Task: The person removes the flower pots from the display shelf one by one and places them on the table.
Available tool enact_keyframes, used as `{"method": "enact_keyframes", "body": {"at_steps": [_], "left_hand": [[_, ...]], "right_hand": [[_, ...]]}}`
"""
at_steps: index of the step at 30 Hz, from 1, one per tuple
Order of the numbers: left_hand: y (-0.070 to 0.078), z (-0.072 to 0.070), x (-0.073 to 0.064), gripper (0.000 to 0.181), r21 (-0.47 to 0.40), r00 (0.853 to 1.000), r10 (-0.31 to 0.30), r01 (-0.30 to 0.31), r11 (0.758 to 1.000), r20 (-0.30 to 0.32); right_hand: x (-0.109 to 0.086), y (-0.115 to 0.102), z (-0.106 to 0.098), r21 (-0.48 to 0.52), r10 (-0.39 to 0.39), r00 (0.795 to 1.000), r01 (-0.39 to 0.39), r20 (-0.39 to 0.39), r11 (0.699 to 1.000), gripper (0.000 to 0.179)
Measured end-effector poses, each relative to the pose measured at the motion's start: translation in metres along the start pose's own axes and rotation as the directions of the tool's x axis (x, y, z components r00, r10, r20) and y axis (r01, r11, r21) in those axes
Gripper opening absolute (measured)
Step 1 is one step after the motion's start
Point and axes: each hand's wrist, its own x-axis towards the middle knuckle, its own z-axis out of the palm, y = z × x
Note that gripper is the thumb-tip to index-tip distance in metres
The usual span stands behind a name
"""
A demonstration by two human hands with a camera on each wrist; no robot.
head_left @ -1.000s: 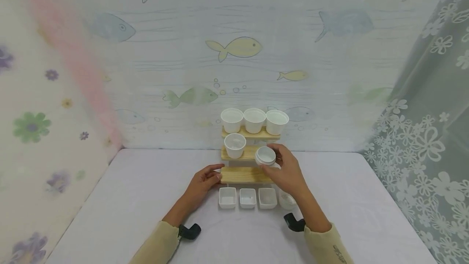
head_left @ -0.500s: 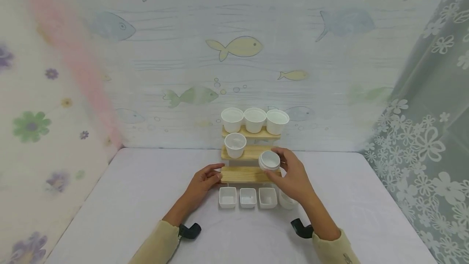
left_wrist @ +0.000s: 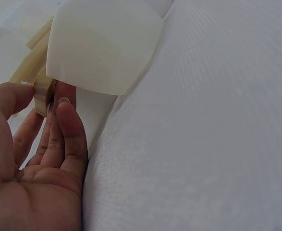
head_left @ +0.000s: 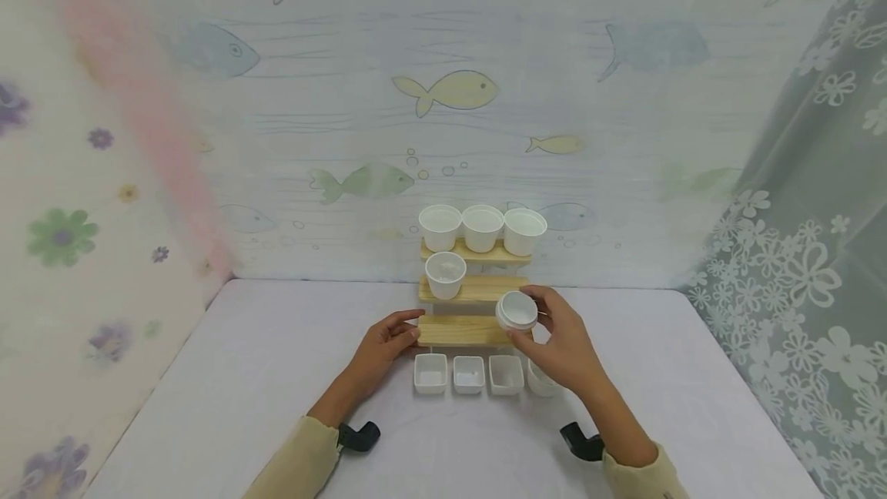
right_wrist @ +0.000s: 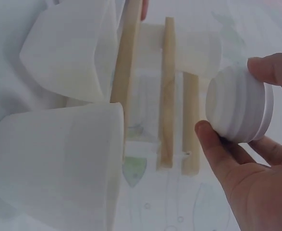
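The right hand [head_left: 563, 341] has brought the small round pot [head_left: 517, 311] forward and to the right, from in front of the middle plank [head_left: 478, 289] to above the right end of the front plank [head_left: 457, 330].

The right thumb and fingers hold the pot round its sides, mouth up and slightly tilted, apart from the wood in the right wrist view; the left hand [head_left: 378, 346] pinches the front plank's left end between thumb and fingers, as it did before. 3 white cups [head_left: 482, 228] stand side by side on the back plank [head_left: 480, 257], and 1 clear-looking cup [head_left: 445, 277] on the middle plank's left end. Before the stand, 3 squarish dishes [head_left: 469, 375] and 1 round tub [head_left: 541, 381] line the white bench [head_left: 443, 457].
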Motion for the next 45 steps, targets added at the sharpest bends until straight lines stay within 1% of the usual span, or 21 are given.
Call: {"method": "enact_keyframes", "body": {"at_steps": [3,9,18,23,29,36,45], "left_hand": [[0.000,-0.001,0.000,0.047,0.006,1.000,-0.004,0.004,1.000,-0.009],[0.000,-0.001,0.000,0.045,-0.008,1.000,-0.011,0.010,1.000,-0.011],[0.001,0.000,0.000,0.047,0.001,1.000,-0.009,0.009,1.000,-0.011],[0.001,0.000,0.000,0.046,0.002,1.000,-0.013,0.013,1.000,-0.009],[0.001,-0.001,0.000,0.048,0.006,1.000,-0.011,0.011,1.000,-0.004],[0.000,-0.001,-0.001,0.048,0.012,1.000,-0.015,0.015,1.000,-0.004],[0.003,0.000,-0.001,0.048,0.013,1.000,-0.019,0.019,1.000,-0.006]], "right_hand": [[-0.002,0.001,-0.001,0.011,0.008,1.000,-0.008,0.006,1.000,0.066],[-0.007,0.003,-0.004,0.007,-0.007,1.000,0.007,0.004,1.000,0.067],[-0.022,0.007,-0.012,-0.032,-0.030,1.000,0.030,-0.005,0.999,0.067],[-0.026,0.010,-0.018,-0.053,-0.060,0.998,0.059,-0.016,0.997,0.067],[-0.030,0.012,-0.023,-0.085,-0.077,0.997,0.075,-0.022,0.994,0.067],[-0.035,0.013,-0.029,-0.109,-0.066,0.997,0.063,-0.027,0.992,0.070],[-0.042,0.018,-0.036,-0.127,-0.062,0.997,0.057,-0.038,0.990,0.068]]}}
